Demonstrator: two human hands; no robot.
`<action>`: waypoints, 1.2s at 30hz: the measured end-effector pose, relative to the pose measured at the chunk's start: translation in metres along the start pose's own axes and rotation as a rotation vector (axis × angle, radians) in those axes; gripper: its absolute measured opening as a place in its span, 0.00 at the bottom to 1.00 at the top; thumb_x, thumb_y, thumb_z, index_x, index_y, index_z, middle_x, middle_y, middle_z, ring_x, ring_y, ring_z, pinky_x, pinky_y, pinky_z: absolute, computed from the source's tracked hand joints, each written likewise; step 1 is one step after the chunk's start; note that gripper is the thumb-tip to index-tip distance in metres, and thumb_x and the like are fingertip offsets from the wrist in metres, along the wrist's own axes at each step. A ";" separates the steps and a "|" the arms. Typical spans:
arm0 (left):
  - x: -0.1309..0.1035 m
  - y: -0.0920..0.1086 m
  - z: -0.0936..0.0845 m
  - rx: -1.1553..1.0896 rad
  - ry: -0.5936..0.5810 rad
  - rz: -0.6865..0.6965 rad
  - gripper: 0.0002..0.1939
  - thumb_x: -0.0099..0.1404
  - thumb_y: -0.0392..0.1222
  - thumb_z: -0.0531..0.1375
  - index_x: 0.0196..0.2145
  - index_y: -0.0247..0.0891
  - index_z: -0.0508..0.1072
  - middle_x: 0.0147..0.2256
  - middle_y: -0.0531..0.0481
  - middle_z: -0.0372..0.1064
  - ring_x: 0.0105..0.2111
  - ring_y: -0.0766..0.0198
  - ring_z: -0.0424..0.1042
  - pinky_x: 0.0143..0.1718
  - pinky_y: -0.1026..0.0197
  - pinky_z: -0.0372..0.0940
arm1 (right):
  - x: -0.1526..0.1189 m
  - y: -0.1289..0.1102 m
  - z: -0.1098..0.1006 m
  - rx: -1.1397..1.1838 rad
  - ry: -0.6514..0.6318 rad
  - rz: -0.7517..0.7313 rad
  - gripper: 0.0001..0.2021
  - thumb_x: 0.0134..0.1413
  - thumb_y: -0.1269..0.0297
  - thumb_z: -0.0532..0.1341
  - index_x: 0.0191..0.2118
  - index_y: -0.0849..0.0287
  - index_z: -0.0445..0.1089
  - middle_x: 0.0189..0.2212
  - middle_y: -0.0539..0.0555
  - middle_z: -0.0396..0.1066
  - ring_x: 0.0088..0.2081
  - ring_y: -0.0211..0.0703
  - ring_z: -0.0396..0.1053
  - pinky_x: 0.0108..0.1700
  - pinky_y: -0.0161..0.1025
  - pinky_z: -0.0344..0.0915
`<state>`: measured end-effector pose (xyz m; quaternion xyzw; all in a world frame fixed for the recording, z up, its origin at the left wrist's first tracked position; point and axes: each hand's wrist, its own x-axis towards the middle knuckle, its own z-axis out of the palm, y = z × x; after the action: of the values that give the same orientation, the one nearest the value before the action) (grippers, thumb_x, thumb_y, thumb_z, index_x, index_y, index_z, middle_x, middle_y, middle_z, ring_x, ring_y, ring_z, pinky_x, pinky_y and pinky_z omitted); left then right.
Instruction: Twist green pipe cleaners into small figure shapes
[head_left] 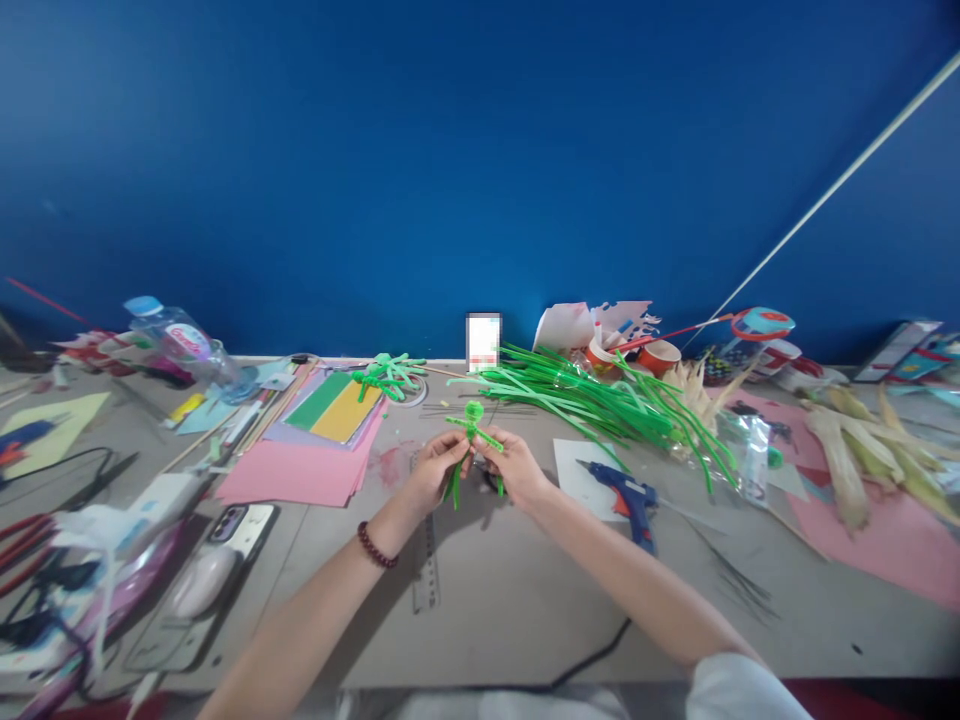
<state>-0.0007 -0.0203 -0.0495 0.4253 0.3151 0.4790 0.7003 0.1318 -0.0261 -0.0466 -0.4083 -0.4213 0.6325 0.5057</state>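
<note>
Between my two hands, above the middle of the table, is a small green pipe-cleaner figure [473, 413] with a round top, side arms and strands hanging below. My left hand [441, 466] pinches it from the left, fingers closed. From the other side my right hand [515, 468] also has its fingers closed on the figure. A clear ruler [425, 565] lies on the table below my left hand. Beyond the hands, a bundle of green pipe cleaners [600, 400] spreads to the right, and more bent green pieces [390, 377] rest at the back left.
A blue glue gun [634, 500] lies on white paper to the right. Pink sheets [300, 470] and coloured cards [322, 405] are on the left, near a phone [244, 530] and a plastic bottle [184, 340]. Dried husks [862, 440] lie far right; a blue wall [480, 180] stands behind.
</note>
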 end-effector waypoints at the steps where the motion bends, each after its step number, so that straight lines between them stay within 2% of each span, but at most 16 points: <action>1: 0.000 0.000 -0.001 -0.023 -0.030 -0.019 0.17 0.50 0.49 0.66 0.19 0.34 0.67 0.14 0.55 0.60 0.16 0.72 0.58 0.20 0.67 0.52 | 0.001 -0.001 -0.001 -0.011 -0.024 -0.015 0.17 0.37 0.50 0.68 0.27 0.61 0.72 0.19 0.45 0.61 0.18 0.28 0.48 0.20 0.32 0.40; 4: 0.001 -0.002 -0.003 -0.108 -0.119 -0.081 0.17 0.49 0.49 0.67 0.20 0.34 0.66 0.13 0.57 0.57 0.15 0.74 0.55 0.19 0.67 0.51 | 0.003 -0.002 -0.003 -0.017 -0.123 -0.008 0.18 0.40 0.49 0.67 0.27 0.61 0.72 0.18 0.46 0.61 0.17 0.28 0.49 0.19 0.32 0.39; 6: 0.000 -0.002 -0.001 -0.153 -0.161 -0.138 0.17 0.49 0.49 0.67 0.21 0.35 0.66 0.13 0.58 0.55 0.14 0.74 0.53 0.18 0.67 0.50 | 0.004 -0.003 -0.004 -0.016 -0.141 0.008 0.18 0.38 0.49 0.68 0.25 0.62 0.71 0.19 0.46 0.61 0.17 0.27 0.48 0.19 0.32 0.39; 9: 0.000 -0.002 0.001 -0.181 -0.166 -0.220 0.18 0.48 0.50 0.67 0.21 0.36 0.66 0.12 0.60 0.53 0.13 0.74 0.51 0.17 0.67 0.49 | 0.005 -0.002 -0.005 0.003 -0.096 0.017 0.19 0.34 0.50 0.70 0.21 0.63 0.69 0.18 0.45 0.59 0.17 0.25 0.45 0.18 0.31 0.39; 12: 0.002 -0.005 0.001 -0.127 -0.099 -0.230 0.18 0.50 0.52 0.65 0.22 0.36 0.66 0.15 0.57 0.57 0.15 0.72 0.56 0.18 0.66 0.52 | 0.008 -0.002 -0.005 0.042 -0.026 0.072 0.19 0.32 0.51 0.71 0.21 0.62 0.67 0.14 0.43 0.55 0.15 0.25 0.43 0.17 0.30 0.37; 14: 0.003 -0.008 0.000 -0.042 -0.019 -0.171 0.17 0.51 0.53 0.64 0.25 0.35 0.68 0.17 0.56 0.61 0.17 0.70 0.59 0.19 0.66 0.55 | 0.010 -0.001 -0.005 0.054 0.047 0.109 0.19 0.30 0.52 0.71 0.22 0.62 0.67 0.13 0.42 0.54 0.15 0.25 0.42 0.17 0.29 0.37; 19: 0.002 -0.013 0.002 0.360 0.198 0.142 0.17 0.52 0.48 0.65 0.36 0.37 0.69 0.25 0.54 0.69 0.23 0.67 0.67 0.25 0.65 0.62 | 0.014 0.001 -0.007 0.079 0.175 0.118 0.21 0.26 0.52 0.71 0.24 0.61 0.66 0.12 0.41 0.54 0.15 0.25 0.43 0.16 0.28 0.37; 23: -0.005 -0.012 0.005 0.719 0.265 0.332 0.13 0.59 0.46 0.60 0.41 0.39 0.72 0.33 0.48 0.72 0.31 0.64 0.70 0.31 0.64 0.63 | 0.014 0.004 -0.007 0.110 0.180 0.103 0.22 0.26 0.50 0.71 0.23 0.61 0.65 0.12 0.40 0.53 0.15 0.25 0.42 0.16 0.28 0.36; 27: -0.007 -0.011 0.005 0.843 0.275 0.410 0.12 0.60 0.44 0.59 0.41 0.40 0.73 0.32 0.47 0.73 0.31 0.63 0.70 0.33 0.63 0.63 | 0.010 0.005 -0.004 0.127 0.177 0.134 0.22 0.26 0.50 0.71 0.23 0.61 0.65 0.10 0.38 0.48 0.14 0.25 0.39 0.16 0.29 0.35; 30: -0.007 -0.011 0.006 0.822 0.275 0.436 0.10 0.59 0.42 0.59 0.39 0.41 0.75 0.34 0.47 0.74 0.34 0.62 0.71 0.36 0.62 0.64 | 0.007 0.003 -0.002 0.157 0.164 0.149 0.21 0.27 0.51 0.71 0.24 0.61 0.65 0.10 0.37 0.46 0.14 0.25 0.38 0.16 0.29 0.34; 32: -0.006 -0.013 0.008 0.725 0.306 0.417 0.09 0.58 0.42 0.60 0.37 0.40 0.75 0.35 0.47 0.74 0.35 0.61 0.71 0.38 0.62 0.64 | 0.006 0.002 -0.001 0.179 0.147 0.154 0.20 0.28 0.52 0.70 0.24 0.61 0.65 0.10 0.37 0.46 0.14 0.25 0.38 0.17 0.30 0.34; 36: -0.002 -0.016 0.011 0.357 0.366 0.247 0.08 0.53 0.41 0.63 0.31 0.37 0.75 0.28 0.49 0.74 0.29 0.64 0.71 0.35 0.62 0.65 | 0.005 0.004 0.000 0.164 0.146 0.131 0.19 0.30 0.53 0.70 0.24 0.61 0.66 0.11 0.39 0.51 0.14 0.25 0.39 0.16 0.30 0.35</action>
<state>0.0146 -0.0284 -0.0587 0.4836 0.4615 0.5662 0.4823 0.1300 -0.0213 -0.0510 -0.4373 -0.3028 0.6651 0.5242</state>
